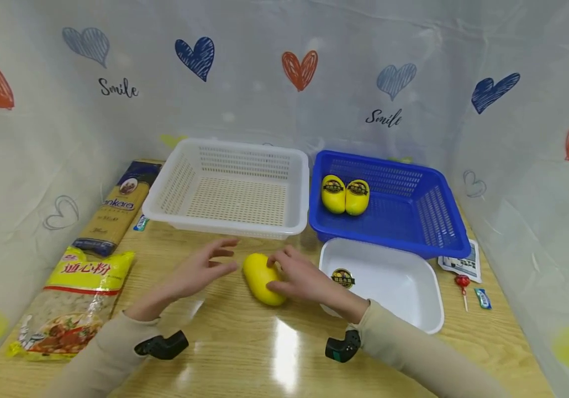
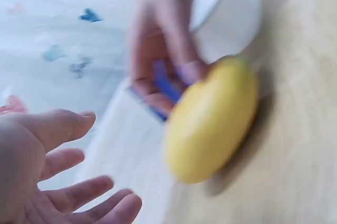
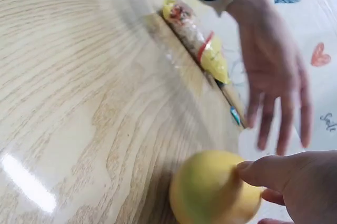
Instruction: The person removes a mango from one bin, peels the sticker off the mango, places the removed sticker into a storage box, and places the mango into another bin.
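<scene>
A smooth yellow mango (image 1: 263, 280) is at the middle of the wooden table, in front of the two baskets. My right hand (image 1: 300, 275) grips it from its right side, thumb on the near part and fingers over the far part; the right wrist view shows the thumb against the mango (image 3: 210, 187). To the left of the fruit, my left hand (image 1: 199, 271) hovers with fingers spread and holds nothing. In the left wrist view the left hand (image 2: 73, 176) is apart from the mango (image 2: 213, 121).
A white basket (image 1: 230, 226) stands behind; a blue basket (image 1: 389, 240) holds two yellow mangoes (image 1: 345, 195). At right lie a white tray (image 1: 389, 282) with a dark label (image 1: 342, 277), a lollipop (image 1: 462, 281) and a small packet (image 1: 483, 298). Pasta bags (image 1: 78, 298) lie left.
</scene>
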A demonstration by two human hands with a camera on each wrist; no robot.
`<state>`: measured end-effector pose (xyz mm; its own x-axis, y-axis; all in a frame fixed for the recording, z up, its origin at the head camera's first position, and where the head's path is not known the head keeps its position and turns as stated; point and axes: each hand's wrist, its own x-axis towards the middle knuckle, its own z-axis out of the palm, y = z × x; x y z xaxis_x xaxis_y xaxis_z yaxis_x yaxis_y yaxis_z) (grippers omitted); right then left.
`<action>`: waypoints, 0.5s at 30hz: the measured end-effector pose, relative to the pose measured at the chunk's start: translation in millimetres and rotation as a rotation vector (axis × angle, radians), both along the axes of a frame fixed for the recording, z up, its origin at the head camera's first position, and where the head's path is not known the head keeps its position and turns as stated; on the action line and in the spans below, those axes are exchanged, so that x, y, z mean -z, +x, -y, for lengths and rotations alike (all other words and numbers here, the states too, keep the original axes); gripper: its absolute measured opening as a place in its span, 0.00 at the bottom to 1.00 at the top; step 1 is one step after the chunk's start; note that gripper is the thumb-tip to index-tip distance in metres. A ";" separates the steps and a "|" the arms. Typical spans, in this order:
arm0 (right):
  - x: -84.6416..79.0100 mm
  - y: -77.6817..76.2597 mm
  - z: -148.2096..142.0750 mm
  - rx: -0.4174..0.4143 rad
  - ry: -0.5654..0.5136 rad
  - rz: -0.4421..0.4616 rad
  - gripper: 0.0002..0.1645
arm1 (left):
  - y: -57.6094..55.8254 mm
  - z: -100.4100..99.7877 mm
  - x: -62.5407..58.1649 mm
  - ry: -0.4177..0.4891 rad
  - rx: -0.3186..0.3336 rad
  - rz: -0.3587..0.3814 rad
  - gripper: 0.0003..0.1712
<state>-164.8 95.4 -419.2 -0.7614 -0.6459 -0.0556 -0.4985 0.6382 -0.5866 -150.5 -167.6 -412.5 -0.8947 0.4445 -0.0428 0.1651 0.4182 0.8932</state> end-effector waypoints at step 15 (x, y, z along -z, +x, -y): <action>1.7 5.5 -0.8 -0.174 0.055 0.061 0.25 | -77.4 129.6 -52.6 -0.285 -0.264 -0.104 0.32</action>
<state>-159.3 96.3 -420.9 -0.6328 -0.7621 -0.1368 -0.5687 0.5774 -0.5858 -227.9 -297.3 -359.9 -0.9826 0.1823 -0.0348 0.1020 0.6872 0.7192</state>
